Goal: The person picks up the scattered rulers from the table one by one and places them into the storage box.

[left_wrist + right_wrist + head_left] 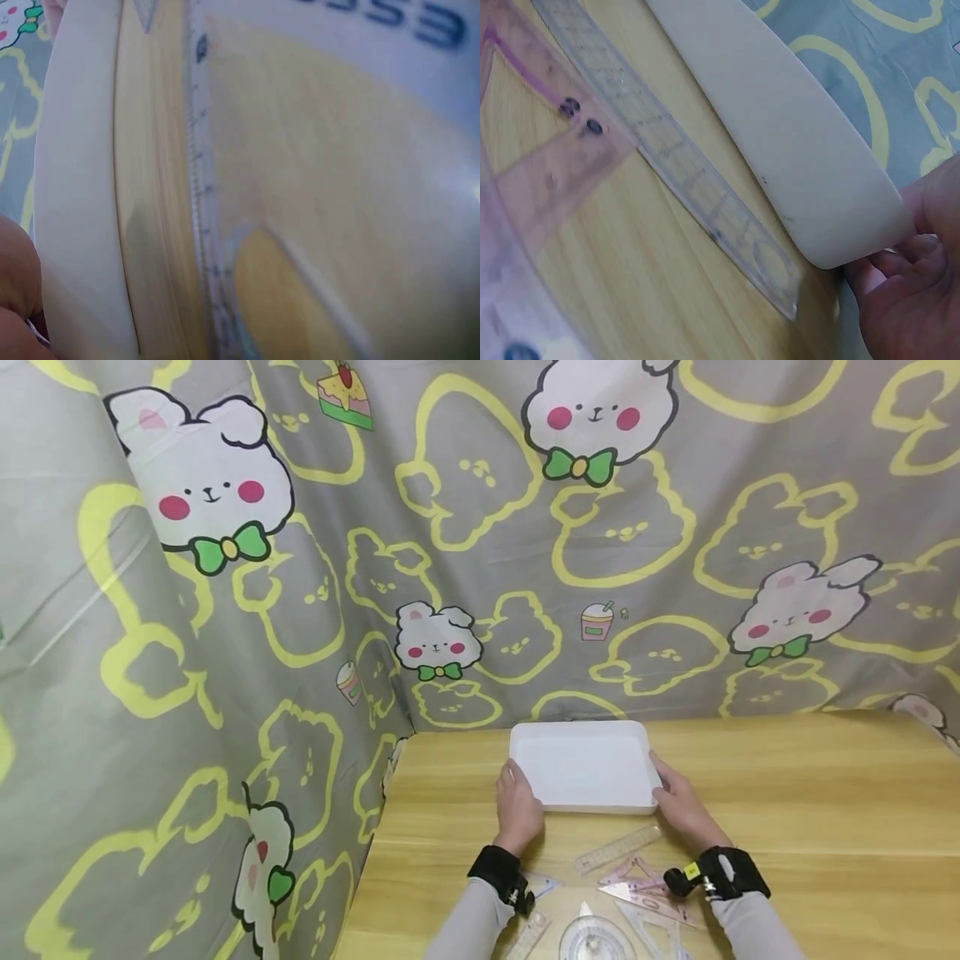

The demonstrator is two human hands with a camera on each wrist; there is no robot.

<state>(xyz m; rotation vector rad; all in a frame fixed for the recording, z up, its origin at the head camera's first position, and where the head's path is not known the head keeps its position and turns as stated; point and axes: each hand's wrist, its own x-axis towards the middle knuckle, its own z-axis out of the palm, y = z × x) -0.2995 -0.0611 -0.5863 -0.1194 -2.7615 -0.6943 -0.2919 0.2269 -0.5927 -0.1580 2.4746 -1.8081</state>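
Note:
A shallow white rectangular tray (585,768) lies at the back of the wooden table, close to the curtain. My left hand (519,810) grips its left side near the front corner. On the opposite side my right hand (684,810) holds the right front corner. In the right wrist view, the thumb is at the rim and the other fingers (874,277) curl at the tray's lower corner. The left wrist view catches only part of the left hand (19,292) beside the white tray wall (79,187).
In front of the tray lie a clear ruler (618,850), a pink set square (652,900), a clear set square (648,931), a round protractor (596,941) and another ruler (529,935). A patterned grey curtain (480,568) borders the table (840,802) at the back and left.

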